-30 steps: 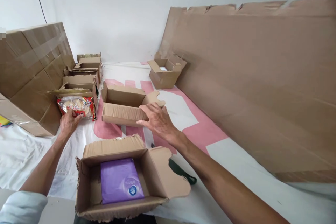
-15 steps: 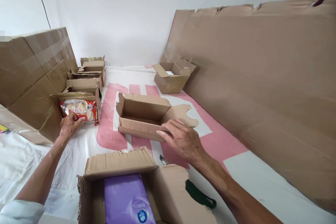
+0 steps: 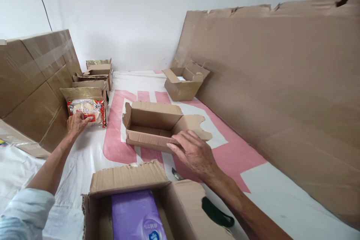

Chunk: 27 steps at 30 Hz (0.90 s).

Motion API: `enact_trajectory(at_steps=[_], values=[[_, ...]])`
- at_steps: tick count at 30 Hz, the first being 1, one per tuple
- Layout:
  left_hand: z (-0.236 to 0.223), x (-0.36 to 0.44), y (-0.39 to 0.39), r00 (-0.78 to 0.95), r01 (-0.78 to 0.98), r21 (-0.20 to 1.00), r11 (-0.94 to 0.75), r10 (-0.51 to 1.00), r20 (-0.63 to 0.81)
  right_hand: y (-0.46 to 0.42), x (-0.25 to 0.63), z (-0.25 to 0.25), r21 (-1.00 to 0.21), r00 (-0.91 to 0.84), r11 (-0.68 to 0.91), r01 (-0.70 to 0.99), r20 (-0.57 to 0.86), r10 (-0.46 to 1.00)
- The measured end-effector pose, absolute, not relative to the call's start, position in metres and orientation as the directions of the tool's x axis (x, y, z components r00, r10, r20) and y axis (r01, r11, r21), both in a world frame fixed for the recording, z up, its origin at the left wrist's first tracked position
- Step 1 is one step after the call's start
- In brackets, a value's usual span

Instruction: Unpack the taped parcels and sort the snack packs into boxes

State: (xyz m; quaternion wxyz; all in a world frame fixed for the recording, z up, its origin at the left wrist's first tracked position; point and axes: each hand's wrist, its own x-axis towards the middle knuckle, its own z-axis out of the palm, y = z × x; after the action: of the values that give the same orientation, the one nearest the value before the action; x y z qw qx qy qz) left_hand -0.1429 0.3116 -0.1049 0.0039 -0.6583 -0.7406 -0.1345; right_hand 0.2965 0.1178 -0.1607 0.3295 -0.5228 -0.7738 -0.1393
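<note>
My left hand (image 3: pixel 78 123) pinches the lower edge of a clear-and-red packet of round crackers (image 3: pixel 95 109). The packet leans upright against the front of the nearest box (image 3: pixel 84 93) in the row on the left. My right hand (image 3: pixel 194 153) grips the near right rim of an open cardboard box (image 3: pixel 149 140), its thumb outside and its fingers over the edge. Bare cardboard shows inside that box. Closest to me, another open cardboard box (image 3: pixel 126 178) holds a purple packet (image 3: pixel 135 213) with a blue round logo, cut off by the frame's bottom.
A large taped carton (image 3: pixel 33 78) stands left, with several small boxes (image 3: pixel 97 71) along it. A big cardboard sheet (image 3: pixel 267 82) leans at right, a small open box (image 3: pixel 182 88) beside it. Near my right forearm lie a dark green handle (image 3: pixel 216 212) and a small metal-tipped tool (image 3: pixel 176 174).
My right hand has shifted the open box to the right and slightly towards me, then stopped. My left hand has raised the packet of crackers a little against the box behind it.
</note>
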Motion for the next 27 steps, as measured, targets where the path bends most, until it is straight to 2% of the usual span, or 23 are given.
enact_trajectory(at_steps=[11, 15, 17, 19, 21, 23, 25, 27], values=[[-0.086, -0.147, 0.292, -0.089, 0.978, 0.195, 0.070, 0.992, 0.094, 0.118, 0.286, -0.147, -0.157, -0.321, 0.528, 0.835, 0.641, 0.698], [-0.066, -0.142, 0.268, -0.049, 0.974, 0.224, 0.014, 0.987, 0.152, 0.129, 0.274, -0.137, -0.149, -0.385, 0.562, 0.814, 0.586, 0.713], [-0.056, -0.130, 0.246, 0.056, 0.945, 0.295, -0.137, 0.962, 0.267, 0.136, 0.266, -0.134, -0.156, -0.421, 0.583, 0.797, 0.550, 0.722], [-0.049, -0.112, 0.220, 0.294, 0.821, 0.355, -0.447, 0.864, 0.409, 0.143, 0.257, -0.132, -0.168, -0.446, 0.599, 0.783, 0.520, 0.729], [-0.046, -0.090, 0.195, 0.566, 0.658, 0.295, -0.693, 0.713, 0.414, 0.149, 0.246, -0.131, -0.182, -0.457, 0.606, 0.774, 0.502, 0.734], [-0.048, -0.068, 0.177, 0.707, 0.649, 0.142, -0.747, 0.662, 0.248, 0.153, 0.233, -0.129, -0.197, -0.463, 0.609, 0.768, 0.487, 0.741], [-0.053, -0.052, 0.166, 0.712, 0.700, -0.002, -0.714, 0.698, 0.070, 0.154, 0.220, -0.126, -0.209, -0.476, 0.620, 0.756, 0.474, 0.741], [-0.059, -0.045, 0.162, 0.670, 0.740, -0.072, -0.669, 0.742, -0.009, 0.154, 0.211, -0.120, -0.232, -0.510, 0.657, 0.717, 0.468, 0.722]])
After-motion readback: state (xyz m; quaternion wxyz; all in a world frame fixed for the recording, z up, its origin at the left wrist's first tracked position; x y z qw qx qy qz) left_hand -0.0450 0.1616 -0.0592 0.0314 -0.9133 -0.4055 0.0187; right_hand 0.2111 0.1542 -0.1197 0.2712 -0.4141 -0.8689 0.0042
